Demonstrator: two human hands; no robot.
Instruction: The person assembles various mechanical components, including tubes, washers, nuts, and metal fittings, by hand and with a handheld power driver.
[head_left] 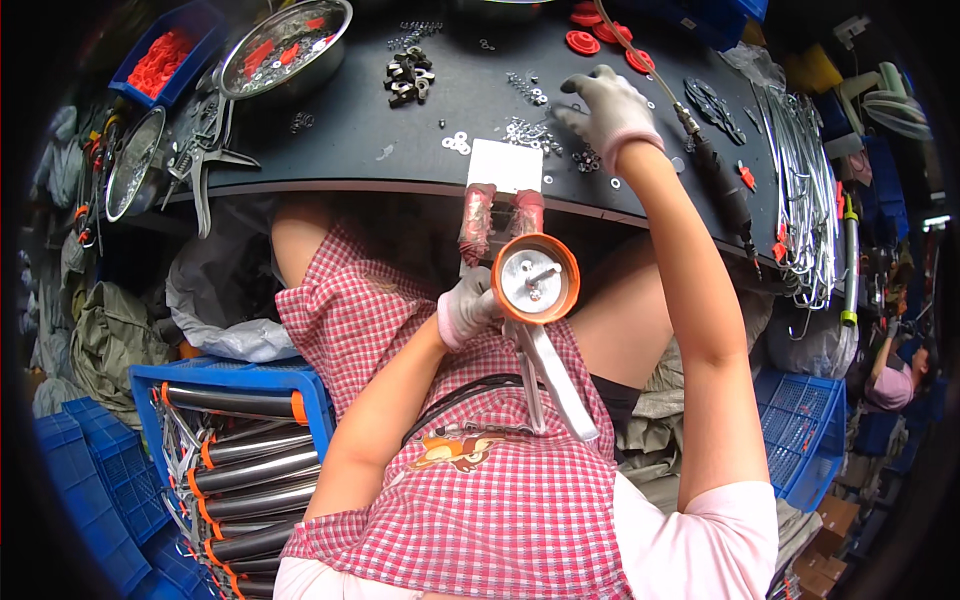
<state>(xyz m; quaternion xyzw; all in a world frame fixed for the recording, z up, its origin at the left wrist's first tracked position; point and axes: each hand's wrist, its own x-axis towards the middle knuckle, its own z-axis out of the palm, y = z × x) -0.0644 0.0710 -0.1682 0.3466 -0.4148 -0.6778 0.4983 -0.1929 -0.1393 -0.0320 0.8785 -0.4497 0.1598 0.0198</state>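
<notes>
My left hand [470,308], in a grey-white glove, is closed around a caulking gun [560,385] just behind its orange round end. Inside the orange ring [572,280] sits a silver disc [522,292] with a rod end and small metal bits on it. The gun's metal handle and trigger hang toward my lap. Over the table, my gloved right hand [615,108] reaches out with thumb and forefinger apart. It is nearest to loose small nuts and screws [530,134], and nothing shows between its fingers. Red knobbed caps [583,42] lie beyond it.
A red-wrapped holder [476,225] with a white plate [505,166] stands at the table edge. Black clips [408,78] and a metal bowl [335,50] are farther left. An air screwdriver [722,185] and wire rods [805,200] lie right. A blue crate [318,385] holds gun barrels.
</notes>
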